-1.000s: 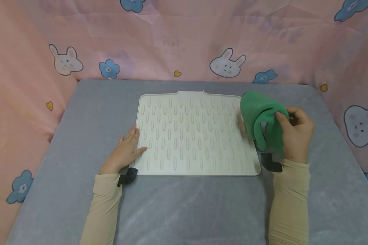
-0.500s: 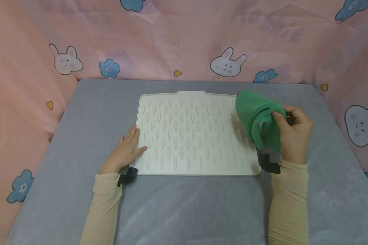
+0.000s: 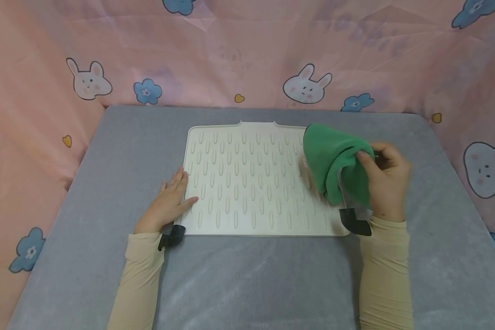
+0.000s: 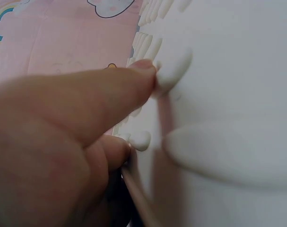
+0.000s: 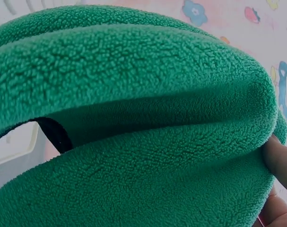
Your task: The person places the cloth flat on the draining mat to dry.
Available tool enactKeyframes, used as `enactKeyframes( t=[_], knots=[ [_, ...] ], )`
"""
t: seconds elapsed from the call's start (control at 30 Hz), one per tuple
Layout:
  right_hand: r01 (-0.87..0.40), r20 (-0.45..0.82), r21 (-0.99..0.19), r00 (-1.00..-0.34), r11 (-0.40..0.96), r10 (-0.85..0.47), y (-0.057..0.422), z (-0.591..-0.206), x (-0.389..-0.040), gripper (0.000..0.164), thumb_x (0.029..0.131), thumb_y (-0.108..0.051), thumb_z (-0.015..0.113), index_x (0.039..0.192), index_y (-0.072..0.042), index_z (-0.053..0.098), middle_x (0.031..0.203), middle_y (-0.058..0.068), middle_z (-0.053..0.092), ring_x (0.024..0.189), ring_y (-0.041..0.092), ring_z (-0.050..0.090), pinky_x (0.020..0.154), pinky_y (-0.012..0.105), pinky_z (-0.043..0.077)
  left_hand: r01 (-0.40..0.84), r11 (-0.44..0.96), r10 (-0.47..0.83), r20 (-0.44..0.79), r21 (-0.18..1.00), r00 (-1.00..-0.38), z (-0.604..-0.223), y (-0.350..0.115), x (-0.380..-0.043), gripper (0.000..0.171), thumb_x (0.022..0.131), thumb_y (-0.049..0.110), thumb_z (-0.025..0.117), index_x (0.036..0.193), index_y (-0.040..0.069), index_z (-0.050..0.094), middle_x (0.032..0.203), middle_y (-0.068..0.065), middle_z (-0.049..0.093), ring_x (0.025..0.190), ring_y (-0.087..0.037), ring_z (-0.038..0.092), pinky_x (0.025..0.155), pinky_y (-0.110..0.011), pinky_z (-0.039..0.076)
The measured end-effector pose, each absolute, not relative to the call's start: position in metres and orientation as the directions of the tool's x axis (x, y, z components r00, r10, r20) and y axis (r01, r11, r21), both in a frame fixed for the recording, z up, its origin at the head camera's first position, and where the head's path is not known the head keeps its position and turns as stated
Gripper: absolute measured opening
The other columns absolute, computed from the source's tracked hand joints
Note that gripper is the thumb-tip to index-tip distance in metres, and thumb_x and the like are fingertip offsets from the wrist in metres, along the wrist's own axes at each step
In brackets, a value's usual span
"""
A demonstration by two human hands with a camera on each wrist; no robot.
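Observation:
A white drying mat [image 3: 247, 183] with rows of raised oval ridges lies flat on the table. Over its right part hangs a folded green cloth [image 3: 334, 156], pinched at its right end by my right hand [image 3: 389, 183], thumb in front. Fuzzy pile and a dark edge show on the cloth [image 5: 134, 142] in the right wrist view, where part of the thumb [image 5: 280, 163] presses it. My left hand [image 3: 165, 201] rests with extended fingers on the mat's left edge. In the left wrist view the thumb [image 4: 110, 97] touches the mat [image 4: 233, 94] beside its ridges.
A grey cloth [image 3: 264, 279] covers the table. Behind and at the sides hangs a pink curtain [image 3: 214, 50] with rabbits and blue flowers. A black camera mount [image 3: 354, 222] on the right wrist sits over the mat's lower right corner.
My right hand has moved left with the green cloth, from the mat's right edge further over its surface. The left hand and the mat have stayed in place.

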State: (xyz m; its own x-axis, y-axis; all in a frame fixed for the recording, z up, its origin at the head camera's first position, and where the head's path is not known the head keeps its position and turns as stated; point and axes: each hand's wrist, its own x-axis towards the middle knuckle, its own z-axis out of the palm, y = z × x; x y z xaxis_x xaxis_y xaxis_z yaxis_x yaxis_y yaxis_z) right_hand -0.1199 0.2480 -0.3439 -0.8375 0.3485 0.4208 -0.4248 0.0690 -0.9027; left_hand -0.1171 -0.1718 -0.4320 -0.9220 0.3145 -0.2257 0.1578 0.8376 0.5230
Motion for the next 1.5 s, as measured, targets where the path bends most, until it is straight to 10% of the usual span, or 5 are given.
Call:
enactKeyframes(
  t=[1.5],
  knots=[
    [-0.474,0.476,-0.88,-0.876,0.045,0.075,0.163,-0.326,-0.12,0.008,0.086,0.004,0.065,0.093,0.003,0.068,0.089,0.006,0.063,0.086,0.021,0.058,0.08,0.029,0.046,0.169,0.844,0.317,-0.218,0.509,-0.923,-0.435,-0.173,-0.12,0.077,0.096,0.031,0.053,0.146,-0.01,0.009,0.155,-0.02,-0.004,0.143,-0.033,-0.002,0.112,-0.053,-0.003]
  ],
)
